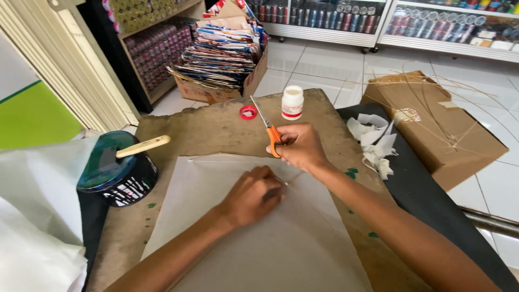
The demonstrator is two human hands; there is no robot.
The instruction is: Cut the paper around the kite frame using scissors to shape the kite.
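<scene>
- gripping orange-handled scissors, the right hand is closing its fingers through the loops, blades pointing away.
- the left hand is pressing curled fingers onto a grey paper sheet lying on the brown board.
- a white bottle is standing beyond, near a red tape roll.

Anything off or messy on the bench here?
Minor only: crumpled paper scraps piled at the table's right edge, green paint flecks on the board. Right hand holds scissors; left hand presses the sheet.
</scene>
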